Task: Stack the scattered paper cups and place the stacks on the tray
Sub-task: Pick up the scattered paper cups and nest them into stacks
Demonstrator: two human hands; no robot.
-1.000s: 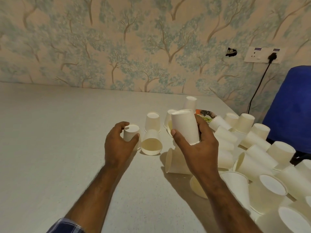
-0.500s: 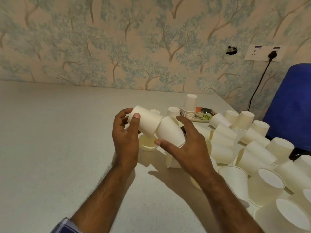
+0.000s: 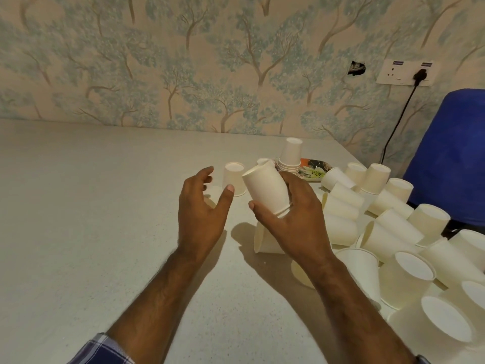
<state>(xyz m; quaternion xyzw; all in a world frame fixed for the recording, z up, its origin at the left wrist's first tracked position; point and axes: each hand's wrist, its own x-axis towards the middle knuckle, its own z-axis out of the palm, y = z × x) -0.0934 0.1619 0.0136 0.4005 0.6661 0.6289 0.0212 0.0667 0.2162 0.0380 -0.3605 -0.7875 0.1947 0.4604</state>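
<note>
Now the left hand point(image 3: 203, 206) has let go and hangs loose at mid frame. Its cup sits nested in the small stack point(image 3: 265, 190) the right hand point(image 3: 291, 219) grips. Stacking goes on; next comes another cup point(image 3: 234, 179). Upper right, the tray point(image 3: 315, 168) has one stack point(image 3: 290, 158).

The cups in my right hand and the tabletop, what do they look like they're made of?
Cups in the right hand: a nested pair, apparently matte white paper, with thin rolled rims. Tabletop: pale grey, finely speckled, low sheen; perhaps laminate or stone-look composite, which the view cannot settle.
</note>
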